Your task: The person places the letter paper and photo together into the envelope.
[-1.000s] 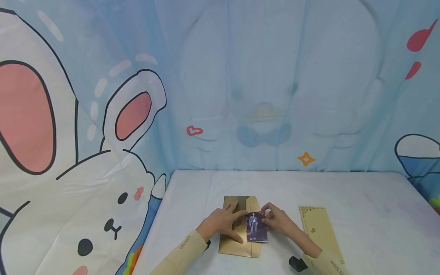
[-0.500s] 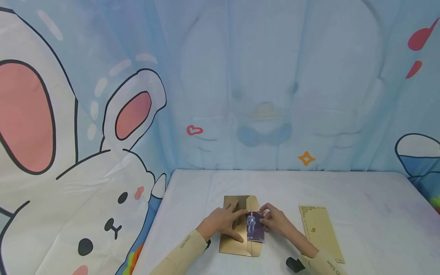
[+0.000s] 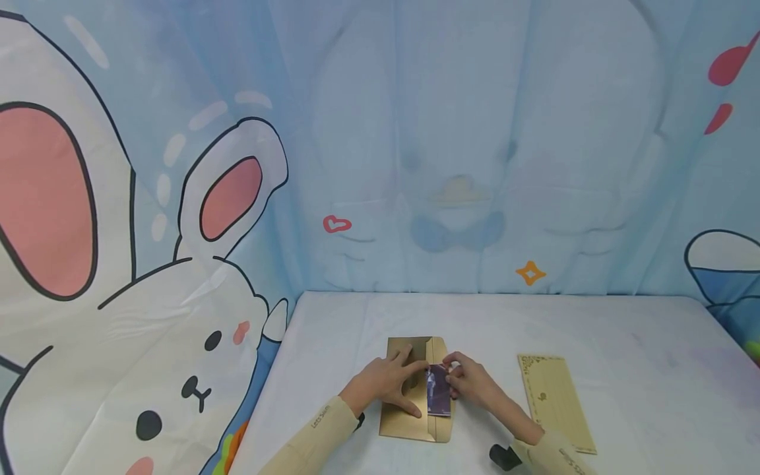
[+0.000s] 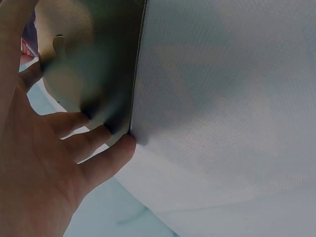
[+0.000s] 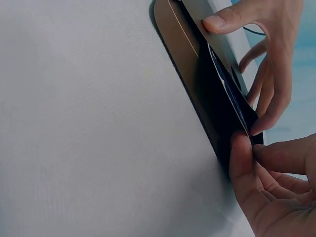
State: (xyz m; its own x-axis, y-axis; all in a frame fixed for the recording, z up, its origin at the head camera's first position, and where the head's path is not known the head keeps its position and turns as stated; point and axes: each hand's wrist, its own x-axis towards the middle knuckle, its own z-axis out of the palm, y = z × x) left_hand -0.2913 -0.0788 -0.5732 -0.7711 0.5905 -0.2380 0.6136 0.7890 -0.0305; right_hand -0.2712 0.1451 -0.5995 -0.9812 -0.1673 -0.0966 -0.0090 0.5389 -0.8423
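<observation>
As right hand [image 3: 470, 380] pinches, photo [image 3: 438, 394] between fingertips [image 5: 241, 145]

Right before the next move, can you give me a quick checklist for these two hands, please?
1. Left hand steadies the flat gold paper envelope: ok, spread across it.
2. Envelope's flap is open: ok, it lies folded out.
3. Right hand grips the dark purple rectangular photo: ok, pinching its edge.
4. Photo is fully inside: not ok, part shows outside.
5. Envelope's inside is unobstructed: cannot tell, hidden.
6. Pale yellow rectangular paper is out of the way: ok, lying apart.
</observation>
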